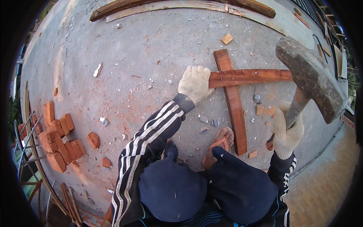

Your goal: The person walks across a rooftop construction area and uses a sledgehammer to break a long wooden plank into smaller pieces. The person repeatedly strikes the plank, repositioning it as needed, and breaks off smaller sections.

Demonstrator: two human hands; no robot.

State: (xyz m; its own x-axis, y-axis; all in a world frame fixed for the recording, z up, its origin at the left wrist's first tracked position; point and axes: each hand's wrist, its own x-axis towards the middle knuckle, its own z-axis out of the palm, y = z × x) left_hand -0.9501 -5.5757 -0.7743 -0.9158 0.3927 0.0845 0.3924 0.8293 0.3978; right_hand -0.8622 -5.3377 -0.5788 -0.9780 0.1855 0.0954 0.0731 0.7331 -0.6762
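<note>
Wearing a cream knit glove, my left hand (195,83) grips the left end of a reddish-brown wooden strip (266,76). The strip lies across a second wooden piece (236,119), forming a cross, and small nail heads show on it near the crossing. My right hand (289,133), also gloved, holds a sledgehammer by its handle (297,107). The heavy, worn hammer head (312,76) is raised close to the camera and hides the strip's right end. My sandalled foot (221,140) is beside the lower wooden piece.
Broken red bricks (61,142) are heaped at the left, near metal rods (27,144). A long timber (181,2) and a pale board (158,7) lie at the far side. Small wood blocks (227,39) and rubble dot the concrete floor (136,51). A floor edge (317,160) runs at the right.
</note>
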